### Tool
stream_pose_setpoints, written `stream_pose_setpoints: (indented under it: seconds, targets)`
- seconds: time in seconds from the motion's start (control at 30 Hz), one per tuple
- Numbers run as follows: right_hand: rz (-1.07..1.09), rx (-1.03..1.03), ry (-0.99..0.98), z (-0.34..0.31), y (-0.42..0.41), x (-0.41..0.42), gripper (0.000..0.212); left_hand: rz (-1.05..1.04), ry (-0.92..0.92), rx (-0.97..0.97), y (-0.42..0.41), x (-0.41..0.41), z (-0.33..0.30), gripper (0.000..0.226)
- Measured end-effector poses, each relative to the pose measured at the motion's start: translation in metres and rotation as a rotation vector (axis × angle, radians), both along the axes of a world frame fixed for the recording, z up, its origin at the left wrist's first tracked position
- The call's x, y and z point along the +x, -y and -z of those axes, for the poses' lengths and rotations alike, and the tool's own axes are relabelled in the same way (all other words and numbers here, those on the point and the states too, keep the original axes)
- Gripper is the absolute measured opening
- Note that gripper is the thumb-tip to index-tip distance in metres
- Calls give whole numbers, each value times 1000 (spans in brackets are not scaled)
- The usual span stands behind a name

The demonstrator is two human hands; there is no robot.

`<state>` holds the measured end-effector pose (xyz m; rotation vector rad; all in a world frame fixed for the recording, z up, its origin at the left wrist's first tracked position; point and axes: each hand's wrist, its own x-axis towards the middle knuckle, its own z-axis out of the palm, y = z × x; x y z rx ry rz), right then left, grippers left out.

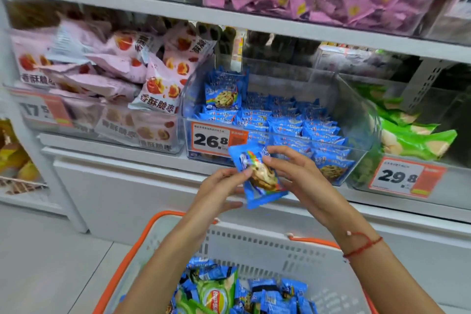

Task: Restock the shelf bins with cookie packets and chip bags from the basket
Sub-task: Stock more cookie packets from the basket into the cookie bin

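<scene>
Both hands hold one blue cookie packet [257, 176] between them, just in front of the clear cookie bin [356, 112]. The left hand [219, 191] pinches the packet's left edge between thumb and fingers, the lower fingers reaching out beneath it. The right hand [293, 171] grips the upper right part, thumb on the printed face, fingers curled behind. How firmly each hand bears the load cannot be judged, since the packet hides part of the fingers.

Step in hand: transfer of a cookie packet from the basket [254, 239] to the bin. The packet is held tilted, below the bin's front wall and beside the 26.8 price label [216, 140].

Next move calls for lifting the packet over the front wall and laying it on the blue packets stacked inside. More cookie packets and green chip bags [216, 293] remain in the basket; the chip bags probably belong in the green-stocked bin [413, 132] to the right.
</scene>
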<state>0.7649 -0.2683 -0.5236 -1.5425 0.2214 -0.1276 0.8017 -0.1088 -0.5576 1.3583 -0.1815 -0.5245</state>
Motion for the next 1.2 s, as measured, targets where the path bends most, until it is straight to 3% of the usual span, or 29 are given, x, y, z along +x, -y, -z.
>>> stream_pose_setpoints:
  seconds: [0.07, 0.2, 0.33, 0.4, 0.47, 0.57, 0.67, 0.8, 0.9, 1.0, 1.07, 1.2]
  targets:
    - [-30, -38, 17, -8, -2, -1, 21, -42, 60, -32, 0, 1, -11, 39]
    - [-43, -255, 108, -28, -9, 1, 22, -158, 229, -68, 1, 5, -28, 5]
    - [-49, -457, 184, -46, -8, 17, 35, -247, 401, -130, -1, 20, -39, 6]
    - [-51, -409, 201, -58, -8, 31, 35, -360, 587, 16, -8, 33, -39, 18]
    - [-23, -352, 196, -72, -5, 51, 30, -556, 847, 341, -20, 49, -40, 22]
    - [46, -474, 221, -86, 2, 96, 23, -690, 1073, 636, -37, 75, -46, 30]
    - [4, -736, 224, -86, 2, 137, 27, -666, 1073, 767, -44, 95, -47, 42]
    - [-101, -956, 170, -71, -13, 169, 25, -698, 1061, 746, -42, 93, -46, 39]
    - [-60, -1064, 193, -60, -24, 178, 24, -714, 1057, 728, -41, 93, -44, 39]
    - [46, -1473, 369, -60, -25, 173, 29, -715, 1047, 739, -41, 93, -44, 38]
    - [6, -1678, 392, -66, -23, 171, 33, -712, 1047, 741, -41, 93, -43, 38]
    - [-138, -1679, 284, -79, -22, 176, 42, -718, 1038, 752, -39, 93, -43, 37]
